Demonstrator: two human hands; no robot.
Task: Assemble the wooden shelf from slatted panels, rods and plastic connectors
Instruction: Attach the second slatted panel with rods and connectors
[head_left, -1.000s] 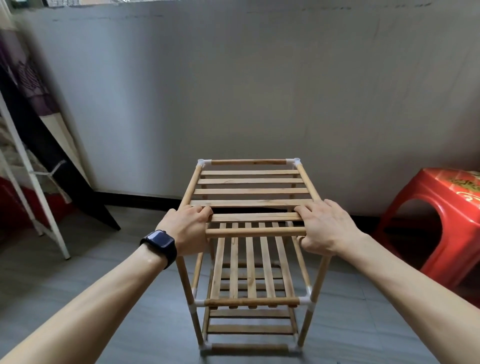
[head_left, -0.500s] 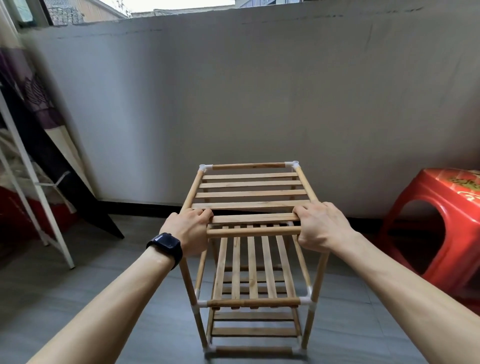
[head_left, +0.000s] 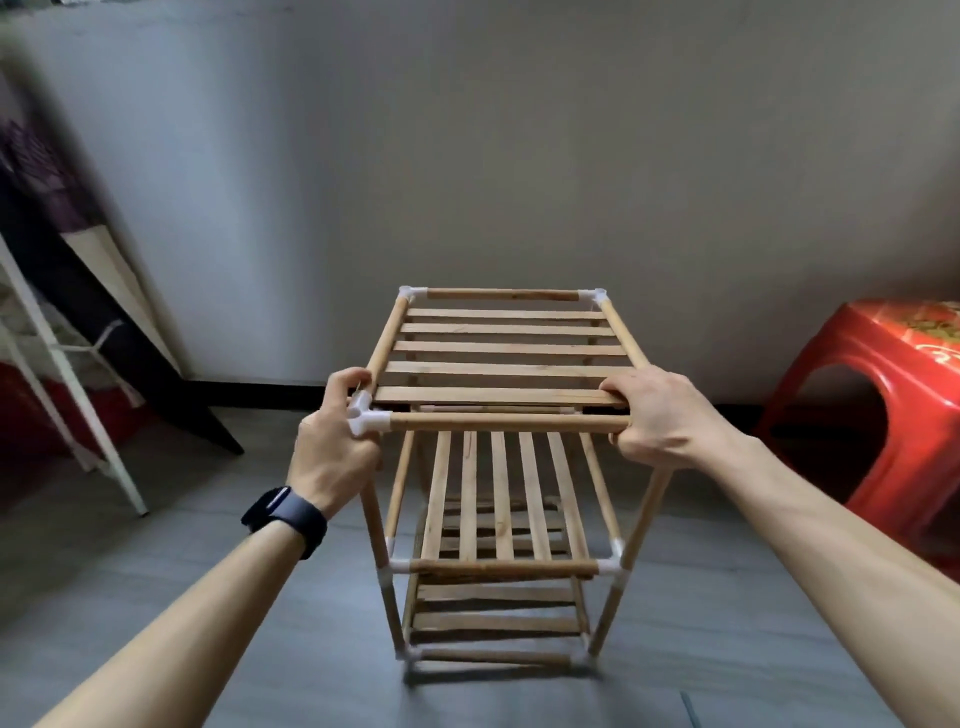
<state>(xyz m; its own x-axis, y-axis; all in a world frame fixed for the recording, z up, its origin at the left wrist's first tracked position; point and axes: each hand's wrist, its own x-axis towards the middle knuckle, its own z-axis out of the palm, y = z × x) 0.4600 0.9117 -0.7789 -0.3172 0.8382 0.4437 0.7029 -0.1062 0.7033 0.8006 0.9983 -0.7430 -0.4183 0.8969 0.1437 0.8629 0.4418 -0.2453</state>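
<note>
Three-tier shelf (head_left: 498, 467) of pale wooden rods and slatted panels stood upright on the grey floor (head_left: 727, 649), in front of the person, near the plain wall (head_left: 519, 156); white metal rack (head_left: 67, 395) to its left, red plastic stool (head_left: 883, 415) to its right, both apart from it. Long axis vertical, four uprights plumb as far as could be told; the top slatted panel (head_left: 498, 353) ran lengthwise away from the person towards the wall, its slats lying crosswise; middle-tier slats ran front to back. Left hand (head_left: 332, 452), black watch (head_left: 285, 519) on the wrist, gripped the near-left top corner; fingers curled round the white plastic corner connector (head_left: 366, 415), thumb hooked over the side rod. Right hand (head_left: 670, 415) gripped the near-right corner; fingers curled together over the nearest slat and the end of the front top rod (head_left: 509, 422); connector there hidden under the palm. All tiers appeared in place, connectors visible at every corner in view; judged a late step, seating or testing the top frame on its uprights. Next move would call for even downward pressure at both near corners, frame held square so no upright slips its socket; then the same check at the two far corners; whether the hidden right joint was fully home could not be told.
</note>
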